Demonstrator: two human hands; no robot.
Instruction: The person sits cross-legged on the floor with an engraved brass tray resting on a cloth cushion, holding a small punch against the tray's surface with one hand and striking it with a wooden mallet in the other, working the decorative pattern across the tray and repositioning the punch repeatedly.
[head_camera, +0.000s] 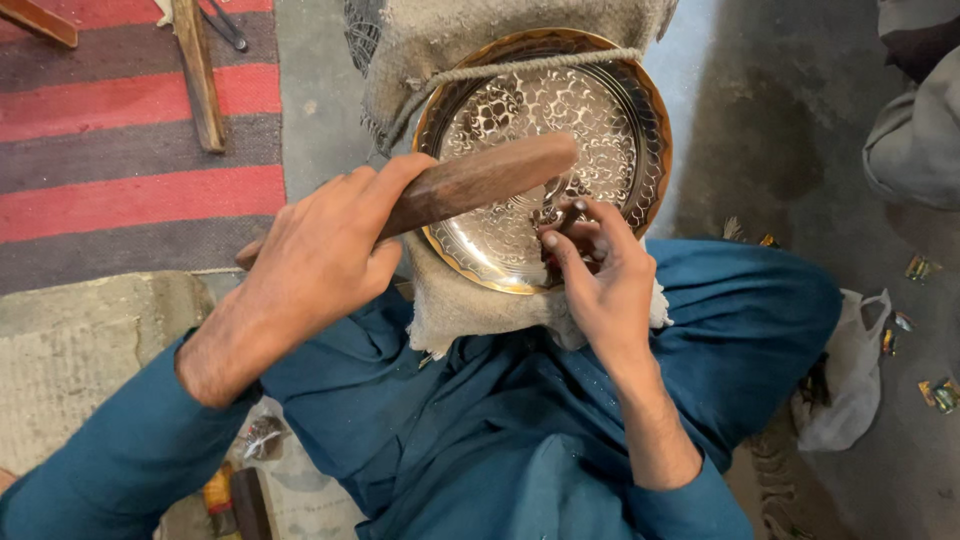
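Blue sleeves fill the lower frame; above them our left hand (310, 265) clenches a wooden mallet (470, 185), while our right hand (595, 275) pinches a small chisel (562, 218) against the engraved brass plate (590, 110) at centre, roped onto burlap (450, 300). Patterning already covers most of its face.
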